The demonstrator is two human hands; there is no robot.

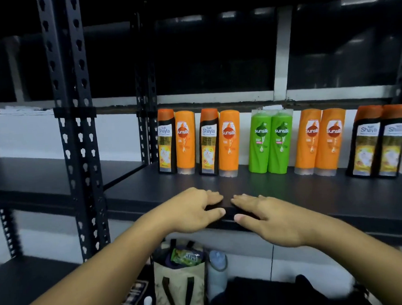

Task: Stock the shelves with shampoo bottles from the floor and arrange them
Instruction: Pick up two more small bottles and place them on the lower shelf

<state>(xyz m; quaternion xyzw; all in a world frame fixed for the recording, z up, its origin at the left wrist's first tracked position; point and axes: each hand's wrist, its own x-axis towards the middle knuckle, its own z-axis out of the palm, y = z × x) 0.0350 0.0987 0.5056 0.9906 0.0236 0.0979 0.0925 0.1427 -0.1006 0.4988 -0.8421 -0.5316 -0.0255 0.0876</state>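
Along the back of the shelf (289,190), ten shampoo bottles (280,142) stand upright, labels forward. Left hand (193,209) and right hand (267,218) rest flat and empty on its front edge; regrouping the alternating left four by brand should tidy the row.

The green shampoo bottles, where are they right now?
In the head view, the two green bottles stand at the back of the shelf, right of centre, with orange bottles on either side.
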